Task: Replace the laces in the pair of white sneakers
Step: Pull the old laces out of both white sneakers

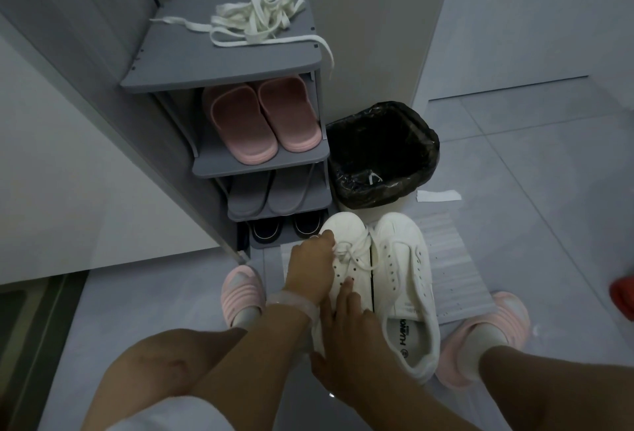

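1. The left sneaker [346,259] lies directly ahead of both hands, toe toward the rack [240,67], touching the right sneaker [408,279].
2. Left hand [310,269], nearer the toe, pinches the lace [353,247]; right hand [346,324] presses open-fingered on the tongue.
3. The right sneaker's insole reads roughly "HUANQIU".

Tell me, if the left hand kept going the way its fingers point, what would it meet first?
Probably the rounded toe cap of the left white sneaker, just beyond the left hand pinching the white lace. Past that stands the grey shoe rack, though depth is hard to judge.
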A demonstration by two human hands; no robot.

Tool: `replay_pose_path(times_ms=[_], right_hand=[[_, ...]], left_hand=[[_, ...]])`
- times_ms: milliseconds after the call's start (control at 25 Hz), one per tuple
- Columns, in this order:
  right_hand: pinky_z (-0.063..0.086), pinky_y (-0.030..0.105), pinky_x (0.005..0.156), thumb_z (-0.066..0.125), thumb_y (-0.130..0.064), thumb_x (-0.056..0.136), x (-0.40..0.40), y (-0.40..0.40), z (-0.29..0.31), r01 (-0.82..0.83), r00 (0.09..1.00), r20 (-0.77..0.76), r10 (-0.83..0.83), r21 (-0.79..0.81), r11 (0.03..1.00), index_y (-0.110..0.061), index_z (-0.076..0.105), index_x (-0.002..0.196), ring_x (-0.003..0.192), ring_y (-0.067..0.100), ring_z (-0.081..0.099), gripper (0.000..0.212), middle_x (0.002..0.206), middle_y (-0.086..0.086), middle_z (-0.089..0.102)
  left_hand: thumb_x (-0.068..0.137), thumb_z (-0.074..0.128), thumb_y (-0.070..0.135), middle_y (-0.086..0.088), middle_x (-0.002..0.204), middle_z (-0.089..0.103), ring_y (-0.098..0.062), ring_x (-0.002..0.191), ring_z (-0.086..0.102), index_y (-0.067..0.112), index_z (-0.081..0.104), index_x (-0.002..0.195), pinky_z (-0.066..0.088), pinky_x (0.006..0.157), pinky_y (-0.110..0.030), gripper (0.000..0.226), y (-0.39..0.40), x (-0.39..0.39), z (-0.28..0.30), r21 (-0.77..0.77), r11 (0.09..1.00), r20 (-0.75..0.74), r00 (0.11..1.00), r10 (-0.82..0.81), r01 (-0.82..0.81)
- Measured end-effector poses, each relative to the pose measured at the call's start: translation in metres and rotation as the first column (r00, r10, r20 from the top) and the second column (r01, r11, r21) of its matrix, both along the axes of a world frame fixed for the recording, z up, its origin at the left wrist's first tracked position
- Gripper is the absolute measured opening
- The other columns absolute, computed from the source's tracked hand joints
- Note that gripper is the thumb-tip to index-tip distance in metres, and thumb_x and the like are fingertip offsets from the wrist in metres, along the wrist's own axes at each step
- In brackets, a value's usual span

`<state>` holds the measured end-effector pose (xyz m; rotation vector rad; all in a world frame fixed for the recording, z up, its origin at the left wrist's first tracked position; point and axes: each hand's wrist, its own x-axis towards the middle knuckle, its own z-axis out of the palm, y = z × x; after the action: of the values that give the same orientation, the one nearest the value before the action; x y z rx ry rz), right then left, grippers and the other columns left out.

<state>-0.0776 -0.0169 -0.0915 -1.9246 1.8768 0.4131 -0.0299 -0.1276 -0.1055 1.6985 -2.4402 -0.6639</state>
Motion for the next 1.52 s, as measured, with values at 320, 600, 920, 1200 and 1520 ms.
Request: replay_pose_path(times_ms=[320,600,920,1200,1520], right_hand=[[0.030,0.047,0.101,0.032,-0.047,0.095,-0.004,0.000,0.014,-0.114,0.993,0.013,0.114,-0.016,0.993,0.001,-0.007,0.146,0.137,0.044,0.011,0.080,0.145,0.038,-0.018],[0.038,0.043,0.095,0.032,-0.045,0.097,-0.014,-0.021,0.034,-0.021,0.993,0.118,0.020,0.006,1.000,-0.012,0.021,0.144,0.129,0.035,0.034,0.059,0.146,0.024,0.025],[0.047,0.034,0.081,0.044,-0.005,0.091,-0.072,-0.105,0.005,0.056,0.991,0.130,-0.029,-0.209,0.976,-0.008,0.059,0.113,0.107,0.027,0.053,0.027,0.116,0.011,0.057],[0.042,0.030,0.076,0.055,-0.019,0.087,-0.062,-0.117,-0.003,0.018,0.995,0.096,-0.007,-0.113,0.993,-0.008,0.062,0.104,0.106,0.024,0.054,0.021,0.111,0.008,0.061],[0.040,0.016,0.062,0.060,-0.004,0.084,-0.065,-0.119,0.012,0.537,0.520,0.705,-0.482,0.169,0.826,-0.008,0.064,0.076,0.075,0.013,0.053,0.010,0.069,-0.006,0.054]], left_hand=[[0.086,0.049,-0.003,-0.003,0.076,0.052,-0.014,0.065,0.044,0.002,0.056,0.092,0.029,0.059,-0.015,0.010,-0.025,0.025,0.084,-0.278,0.857,-0.542,0.807,0.234,-0.434],[0.087,0.048,-0.003,-0.017,0.099,0.065,-0.028,0.089,0.058,0.003,0.065,0.101,0.038,0.071,-0.026,0.023,-0.033,0.040,0.083,-0.144,0.968,-0.187,0.966,0.176,-0.204],[0.093,0.046,0.022,-0.011,0.125,0.050,-0.027,0.117,0.049,0.011,0.050,0.123,0.039,0.095,-0.034,0.032,0.012,0.021,0.035,0.109,0.992,0.086,0.994,-0.073,0.064],[0.091,0.053,0.021,-0.015,0.149,0.022,-0.031,0.112,0.048,0.009,0.045,0.130,0.045,0.086,-0.037,0.041,0.051,-0.002,0.029,0.167,0.959,0.303,0.913,-0.272,0.230],[0.078,0.065,0.004,-0.017,0.114,0.056,-0.029,0.099,0.058,0.001,0.057,0.116,0.048,0.074,-0.031,0.039,0.054,-0.007,0.023,0.289,0.922,0.377,0.855,-0.357,0.257]])
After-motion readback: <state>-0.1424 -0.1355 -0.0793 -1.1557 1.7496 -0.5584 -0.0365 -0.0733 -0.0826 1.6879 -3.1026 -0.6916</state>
